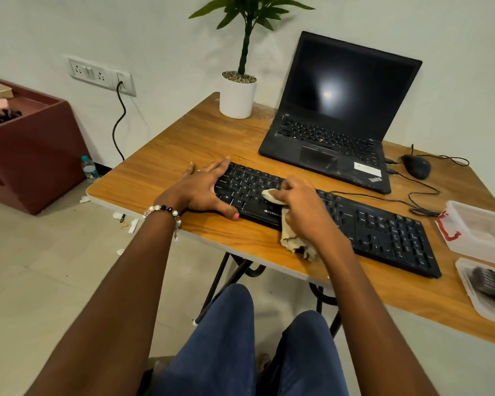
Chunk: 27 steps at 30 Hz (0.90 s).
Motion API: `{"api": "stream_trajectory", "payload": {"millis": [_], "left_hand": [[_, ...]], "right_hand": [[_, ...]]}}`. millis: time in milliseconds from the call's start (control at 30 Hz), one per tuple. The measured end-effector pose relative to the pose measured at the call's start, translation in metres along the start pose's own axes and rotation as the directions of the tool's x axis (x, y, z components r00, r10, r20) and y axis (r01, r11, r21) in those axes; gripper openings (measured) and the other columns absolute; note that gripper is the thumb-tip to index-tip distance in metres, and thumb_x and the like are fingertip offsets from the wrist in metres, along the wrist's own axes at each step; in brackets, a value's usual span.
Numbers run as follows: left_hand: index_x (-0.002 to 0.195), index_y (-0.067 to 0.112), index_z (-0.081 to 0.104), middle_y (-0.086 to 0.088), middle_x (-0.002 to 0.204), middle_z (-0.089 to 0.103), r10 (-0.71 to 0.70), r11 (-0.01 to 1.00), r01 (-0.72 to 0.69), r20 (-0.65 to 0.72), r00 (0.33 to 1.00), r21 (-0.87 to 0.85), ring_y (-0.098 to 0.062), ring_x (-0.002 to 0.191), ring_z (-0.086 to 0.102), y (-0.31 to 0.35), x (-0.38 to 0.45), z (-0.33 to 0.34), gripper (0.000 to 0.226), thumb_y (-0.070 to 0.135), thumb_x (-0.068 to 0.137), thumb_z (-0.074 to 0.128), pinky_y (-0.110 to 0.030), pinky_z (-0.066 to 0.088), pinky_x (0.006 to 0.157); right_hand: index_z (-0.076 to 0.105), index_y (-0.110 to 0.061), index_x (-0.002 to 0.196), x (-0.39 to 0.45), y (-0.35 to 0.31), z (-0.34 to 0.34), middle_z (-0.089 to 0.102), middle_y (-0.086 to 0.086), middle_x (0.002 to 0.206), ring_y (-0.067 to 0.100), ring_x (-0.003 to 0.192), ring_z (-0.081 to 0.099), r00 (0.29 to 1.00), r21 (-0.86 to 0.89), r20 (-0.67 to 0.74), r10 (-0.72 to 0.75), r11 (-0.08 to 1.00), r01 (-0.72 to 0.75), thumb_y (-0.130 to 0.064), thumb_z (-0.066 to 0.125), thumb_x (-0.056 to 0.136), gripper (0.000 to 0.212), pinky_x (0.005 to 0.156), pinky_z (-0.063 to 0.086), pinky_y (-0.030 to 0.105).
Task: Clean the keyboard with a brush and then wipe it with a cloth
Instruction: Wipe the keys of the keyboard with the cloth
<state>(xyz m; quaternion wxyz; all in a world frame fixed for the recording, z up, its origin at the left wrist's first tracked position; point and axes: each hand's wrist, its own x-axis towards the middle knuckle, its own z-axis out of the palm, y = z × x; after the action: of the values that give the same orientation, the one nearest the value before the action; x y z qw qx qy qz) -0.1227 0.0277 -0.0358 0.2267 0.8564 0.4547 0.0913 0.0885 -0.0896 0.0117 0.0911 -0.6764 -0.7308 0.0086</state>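
A black keyboard [377, 230] lies slantwise across the wooden table [183, 144]. My left hand [203, 187] rests spread over the keyboard's left end, thumb on its front edge and fingers along the far edge. My right hand [303, 204] grips a beige cloth [293, 238] and presses a fold of it onto the keys near the middle left. The rest of the cloth hangs down onto the table in front of the keyboard. No brush can be made out.
An open black laptop [340, 121] stands behind the keyboard, with a potted plant [237, 92] to its left and a wired mouse [416, 165] to its right. Two clear plastic containers [480, 224] sit at the right edge. A maroon cabinet [29, 150] stands at left.
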Motion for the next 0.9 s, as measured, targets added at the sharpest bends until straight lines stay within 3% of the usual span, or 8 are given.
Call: {"api": "stream_trajectory", "payload": {"millis": [100,200,367,500,600,733,833,900], "left_hand": [[0.152,0.035,-0.01,0.006,0.162,0.0,0.001,1.0,-0.001,0.004,1.0,0.0,-0.015,0.148,0.003,0.001,-0.001,0.0,0.144,0.089,0.037,0.059,-0.045,-0.017,0.116],[0.152,0.034,-0.009,0.006,0.162,0.0,-0.002,1.0,0.002,0.005,1.0,-0.003,-0.016,0.148,0.004,0.003,-0.002,-0.001,0.144,0.087,0.037,0.059,-0.046,-0.017,0.117],[0.152,0.033,-0.01,0.007,0.162,0.001,0.002,1.0,-0.002,-0.006,1.0,0.025,-0.014,0.148,0.007,0.002,0.0,0.001,0.142,0.085,0.038,0.057,-0.047,-0.014,0.117],[0.152,0.033,-0.01,0.006,0.162,0.001,0.001,1.0,-0.001,0.001,1.0,0.03,-0.015,0.148,0.007,0.001,0.002,0.001,0.144,0.087,0.037,0.057,-0.047,-0.014,0.117],[0.152,0.034,-0.01,0.005,0.162,0.001,0.003,1.0,-0.003,0.007,1.0,0.004,-0.017,0.148,0.004,0.001,0.0,0.0,0.145,0.088,0.037,0.058,-0.046,-0.016,0.117],[0.152,0.033,-0.009,0.005,0.162,0.001,0.001,1.0,-0.001,0.014,1.0,-0.004,-0.017,0.148,0.003,0.002,-0.001,-0.001,0.145,0.089,0.037,0.057,-0.045,-0.017,0.117],[0.153,0.033,-0.008,0.006,0.162,0.002,-0.006,1.0,0.006,0.008,1.0,0.002,-0.017,0.148,0.005,0.002,-0.001,-0.001,0.144,0.088,0.038,0.059,-0.045,-0.017,0.117],[0.153,0.034,-0.008,0.007,0.162,0.002,-0.012,1.0,0.012,0.007,1.0,0.008,-0.017,0.148,0.007,0.002,-0.002,-0.001,0.143,0.088,0.038,0.059,-0.046,-0.015,0.117]], "right_hand": [[0.061,-0.009,0.126,-0.003,0.005,0.0,0.05,0.007,0.123,0.027,0.119,0.041,0.98,-0.02,-0.094,0.176,0.984,-0.178,0.003,0.051,0.092,0.037,0.098,0.041,0.033],[0.061,-0.007,0.11,-0.006,-0.022,0.005,0.045,0.014,0.129,0.031,0.121,0.042,0.957,0.005,-0.089,0.278,0.96,-0.278,-0.005,0.05,0.093,0.02,0.095,0.042,0.036],[0.061,-0.008,0.117,-0.007,-0.074,0.019,0.044,0.011,0.13,0.027,0.121,0.038,0.992,0.084,-0.1,0.079,0.994,-0.071,-0.009,0.055,0.094,0.024,0.093,0.043,0.035],[0.055,-0.012,0.132,-0.015,-0.064,0.014,0.043,0.006,0.131,0.024,0.122,0.036,0.999,0.047,-0.033,-0.017,0.999,0.018,-0.008,0.055,0.093,0.039,0.097,0.045,0.036],[0.048,-0.014,0.14,-0.031,-0.037,0.008,0.04,0.004,0.137,0.022,0.127,0.033,0.996,0.004,-0.007,0.092,0.996,-0.092,-0.007,0.057,0.091,0.05,0.106,0.041,0.036],[0.053,-0.011,0.134,-0.044,-0.023,0.01,0.04,0.006,0.133,0.023,0.124,0.035,0.94,0.04,-0.104,0.325,0.946,-0.322,-0.007,0.054,0.094,0.04,0.099,0.041,0.032],[0.053,-0.011,0.119,-0.043,-0.042,0.024,0.038,0.012,0.129,0.023,0.116,0.036,0.917,0.085,-0.144,0.372,0.928,-0.363,-0.009,0.048,0.095,0.025,0.086,0.031,0.03],[0.052,-0.009,0.122,-0.041,-0.059,0.03,0.037,0.011,0.13,0.018,0.11,0.033,0.922,0.158,-0.164,0.351,0.932,-0.327,-0.008,0.048,0.095,0.027,0.082,0.029,0.026]]}}
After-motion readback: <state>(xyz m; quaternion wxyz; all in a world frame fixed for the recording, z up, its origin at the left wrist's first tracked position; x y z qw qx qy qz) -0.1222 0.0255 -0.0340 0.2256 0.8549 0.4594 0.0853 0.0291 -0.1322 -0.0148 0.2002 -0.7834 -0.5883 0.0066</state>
